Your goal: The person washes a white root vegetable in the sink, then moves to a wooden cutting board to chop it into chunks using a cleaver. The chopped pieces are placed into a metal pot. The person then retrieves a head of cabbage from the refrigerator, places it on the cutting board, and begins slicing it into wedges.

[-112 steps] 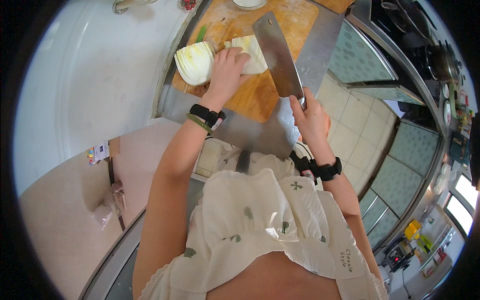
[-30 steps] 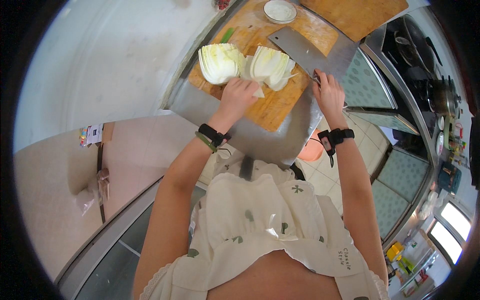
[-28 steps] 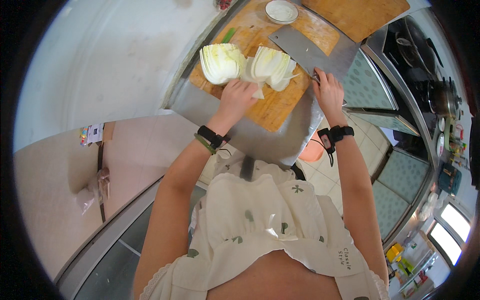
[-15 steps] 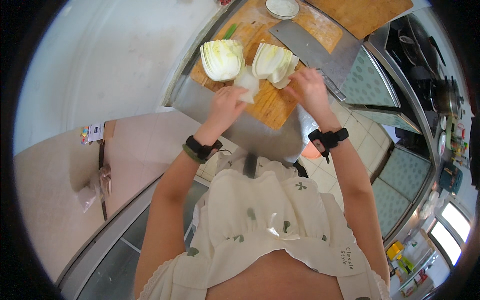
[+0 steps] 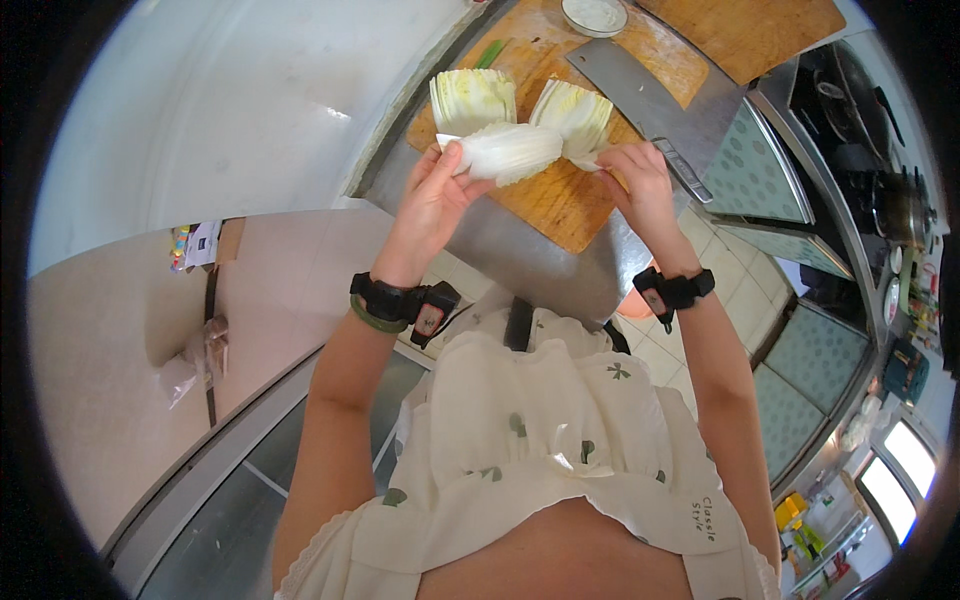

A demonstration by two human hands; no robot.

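My left hand (image 5: pixel 432 208) is closed on a loose napa cabbage leaf (image 5: pixel 512 152), white with a frilled edge, its thumb on top. The leaf is held above the wooden cutting board (image 5: pixel 560 218) and partly covers a cut cabbage piece (image 5: pixel 472 97) behind it. A second cabbage piece (image 5: pixel 578 112), pale yellow at the middle, lies to the right. At its near edge my right hand (image 5: pixel 643 188) pinches an outer leaf (image 5: pixel 586 160). Beyond that hand rests a cleaver (image 5: pixel 618 82) with a dark-grey handle, touched by neither hand.
A glass bowl of white powder (image 5: pixel 594 15) stands at the board's far end, near a green vegetable piece (image 5: pixel 489 54). Another wooden board (image 5: pixel 750 35) lies at the far right. A pot (image 5: pixel 898 208) and a wok (image 5: pixel 835 90) are on the stove side.
My left hand has raised the loose leaf off the board and turned it crosswise. My right hand's fingers have closed on the right piece's outer leaf. The view has shifted slightly.
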